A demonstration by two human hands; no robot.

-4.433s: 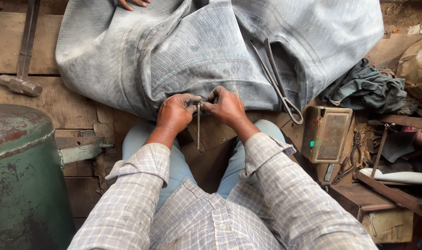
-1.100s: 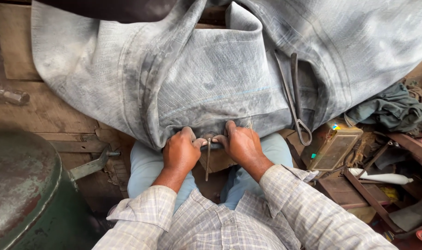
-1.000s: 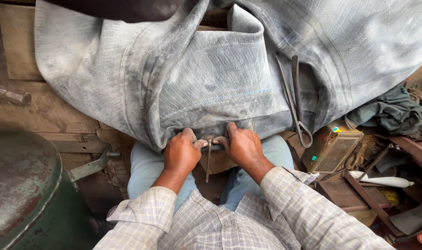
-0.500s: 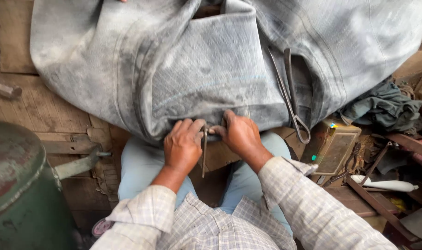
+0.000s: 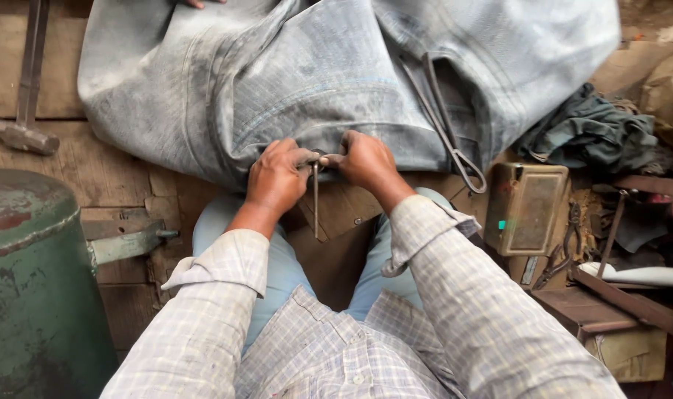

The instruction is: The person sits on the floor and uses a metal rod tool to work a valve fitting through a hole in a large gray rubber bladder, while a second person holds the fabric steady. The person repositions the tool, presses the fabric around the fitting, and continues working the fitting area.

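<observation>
Hands pinched together at the near edge of the big grey rubber sheet [image 5: 329,81], which looks like a slit-open tyre casing or heavy tube, draped over the wooden plank floor [image 5: 92,162] ahead of the knees. Left hand [image 5: 277,177] grips the folded edge, thumb and fingers closed on it. Right hand [image 5: 366,159] pinches the same edge from the other side, fingertips touching the top of a thin metal awl [image 5: 315,199] that hangs straight down between the two hands. Cannot tell which hand actually bears the awl's load; both are closed at its head.

Judgement on doing this step well:
- Keep both pinches tight to the tool so the rubber edge can't buckle or roll away.
- Drive in line with the shaft; side load on something that thin will likely bend it or wander it off the mark.
- The shaft hangs between the thighs, so keep control of it if it slips.
- Keep thumbs off the exit side of the fold.

Nearby: long metal tongs [image 5: 447,118] lying on the sheet to the right, sledgehammer [image 5: 26,96] on the planks far left, green metal drum [image 5: 33,281] beside the left knee, small metal tin [image 5: 528,207] and pliers [image 5: 565,244] to the right.
</observation>
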